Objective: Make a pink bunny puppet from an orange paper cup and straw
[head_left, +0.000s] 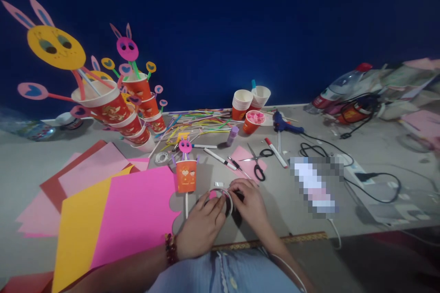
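Note:
My left hand [202, 219], with a beaded bracelet at the wrist, is closed round a white ring that looks like a roll of tape [230, 206]. My right hand [250, 201] pinches at the upper right edge of this roll, its fingertips close to the left ones. What lies between those fingertips is too small to make out. A small pink disc [213, 194] shows by the left fingers. Just beyond the left hand stands a red paper cup [186, 176] topped with a pink rabbit head [184, 146]. A white strip [186, 206] lies in front of that cup.
Pink sheets [134, 215] and a yellow sheet [79, 219] lie left. Finished rabbit cups [113, 105] stand behind them. Scissors [256, 159], a red marker [276, 153], a glue gun [285, 123] with its cord, and a blurred-out phone-like object [314, 187] are right.

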Demonstrator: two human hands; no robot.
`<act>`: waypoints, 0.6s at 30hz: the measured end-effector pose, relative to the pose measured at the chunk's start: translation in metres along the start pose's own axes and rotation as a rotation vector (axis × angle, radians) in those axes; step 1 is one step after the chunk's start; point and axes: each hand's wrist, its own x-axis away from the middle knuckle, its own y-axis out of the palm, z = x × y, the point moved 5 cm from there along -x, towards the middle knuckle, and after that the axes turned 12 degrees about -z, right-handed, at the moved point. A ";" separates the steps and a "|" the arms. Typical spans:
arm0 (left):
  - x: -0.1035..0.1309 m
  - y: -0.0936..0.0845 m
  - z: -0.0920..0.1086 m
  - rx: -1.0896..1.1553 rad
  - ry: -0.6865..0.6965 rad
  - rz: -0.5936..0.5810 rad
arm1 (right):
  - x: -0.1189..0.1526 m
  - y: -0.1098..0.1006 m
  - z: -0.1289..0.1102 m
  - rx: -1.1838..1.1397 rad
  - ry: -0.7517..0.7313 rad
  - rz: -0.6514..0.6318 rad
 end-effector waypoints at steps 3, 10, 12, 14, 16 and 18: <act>0.000 0.001 0.000 0.003 0.004 0.001 | 0.000 -0.001 -0.001 0.044 0.003 -0.040; 0.001 0.001 0.001 -0.015 -0.005 0.025 | 0.002 -0.002 -0.005 0.076 -0.001 -0.021; 0.001 0.001 0.001 -0.017 -0.007 0.024 | 0.002 -0.002 -0.004 0.073 -0.001 -0.023; 0.001 0.003 0.001 -0.014 -0.012 0.019 | 0.002 -0.002 -0.003 0.068 -0.001 -0.023; 0.001 0.004 0.001 -0.004 -0.014 0.015 | 0.002 -0.002 -0.002 0.065 -0.003 -0.023; 0.001 0.004 0.001 0.004 -0.009 0.017 | 0.002 -0.002 -0.001 0.064 -0.005 -0.021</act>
